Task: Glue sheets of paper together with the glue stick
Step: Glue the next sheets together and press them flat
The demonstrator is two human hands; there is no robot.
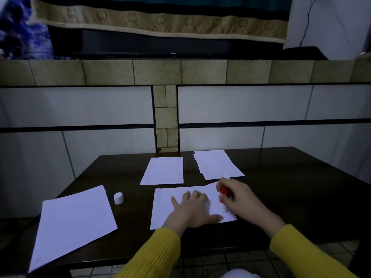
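One sheet (180, 199) lies under work at the table's (301, 197) centre: the left hand (192, 211) presses it flat, fingers spread, while the right hand (239, 197) grips the red glue stick (224, 194) at its 3 o'clock edge. Gluing looks barely begun; nothing seems joined. Cap (118, 198) off at 9 o'clock; plain white sheets at 12 (163, 170), 1 (217, 164) and 8 o'clock (74, 223).

The left hand (193, 210) is pressing flat on the near sheet (166, 205) while the right hand (239, 197) is gripping the glue stick (223, 194) at the sheet's right edge.
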